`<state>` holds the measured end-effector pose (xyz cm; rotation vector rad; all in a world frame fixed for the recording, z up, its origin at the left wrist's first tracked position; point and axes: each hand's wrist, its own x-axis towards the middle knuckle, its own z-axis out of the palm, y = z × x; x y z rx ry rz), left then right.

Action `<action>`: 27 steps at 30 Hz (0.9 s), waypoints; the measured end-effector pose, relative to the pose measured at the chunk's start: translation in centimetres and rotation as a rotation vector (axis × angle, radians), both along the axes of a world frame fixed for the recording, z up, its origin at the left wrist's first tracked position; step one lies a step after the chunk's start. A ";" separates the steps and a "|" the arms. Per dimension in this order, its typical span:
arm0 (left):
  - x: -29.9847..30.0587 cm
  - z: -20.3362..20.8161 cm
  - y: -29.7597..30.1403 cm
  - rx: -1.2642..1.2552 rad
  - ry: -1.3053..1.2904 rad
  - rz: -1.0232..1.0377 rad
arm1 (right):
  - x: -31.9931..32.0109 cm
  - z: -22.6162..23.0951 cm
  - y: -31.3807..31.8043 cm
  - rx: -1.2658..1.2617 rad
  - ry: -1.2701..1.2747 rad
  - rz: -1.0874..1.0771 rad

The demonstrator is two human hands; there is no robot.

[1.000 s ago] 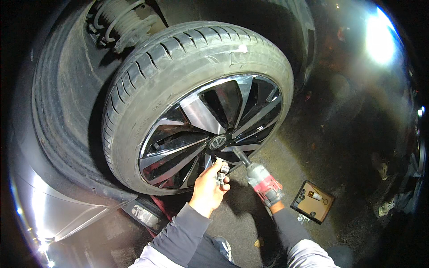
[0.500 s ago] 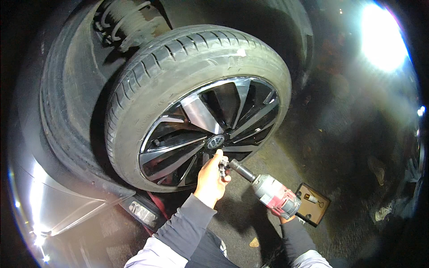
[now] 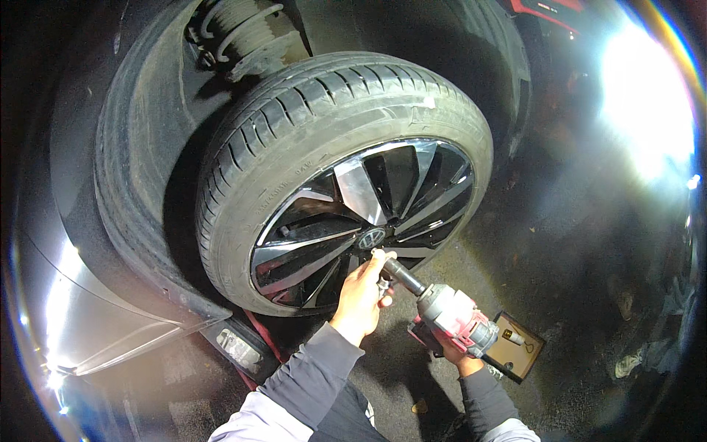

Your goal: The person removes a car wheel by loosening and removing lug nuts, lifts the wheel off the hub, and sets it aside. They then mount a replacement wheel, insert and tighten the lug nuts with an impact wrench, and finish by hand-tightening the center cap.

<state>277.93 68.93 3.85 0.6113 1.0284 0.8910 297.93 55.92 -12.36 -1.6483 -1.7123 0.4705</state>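
A car wheel with a grey-black tyre (image 3: 239, 191) and a black and silver alloy rim (image 3: 359, 193) stands tilted in front of me. My right hand (image 3: 460, 355) is closed round the handle of a red and grey impact wrench (image 3: 455, 317). Its long dark socket (image 3: 403, 275) points up and left toward the wheel's hub cap (image 3: 370, 237). At the socket's tip is my left hand (image 3: 357, 300), its thumb and forefinger beside the opening. Metal wheel bolts (image 3: 384, 284) show in its curled fingers; the palm hides part of them.
A shallow tan tray (image 3: 533, 356) with a small yellow and silver item lies on the ground right of the wrench. Above the wheel is a coil spring (image 3: 239, 33) inside the wheel arch. Car bodywork (image 3: 110, 309) borders the left; a bright lamp (image 3: 648, 96) glares at upper right.
The wrench has turned and its socket has moved up against my left fingers, near the hub. Fewer of the bolts show now. The view has shifted slightly, so the wheel sits further right.
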 end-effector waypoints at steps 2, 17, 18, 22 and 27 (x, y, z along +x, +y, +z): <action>0.0 0.0 0.0 -0.023 0.017 -0.014 | -0.5 -0.4 0.5 0.015 -0.016 0.004; -2.2 -1.5 3.1 -0.012 -0.034 -0.073 | -6.0 1.8 4.6 0.184 0.425 -0.067; -2.2 -1.5 3.3 0.002 -0.023 -0.067 | -5.8 2.2 4.7 0.244 0.222 -0.042; -2.3 -1.6 4.1 -0.005 -0.054 -0.037 | -6.1 3.7 5.0 0.279 0.001 -0.021; -2.8 -1.0 4.4 -0.014 -0.023 -0.027 | -7.3 4.6 5.9 0.206 0.298 0.034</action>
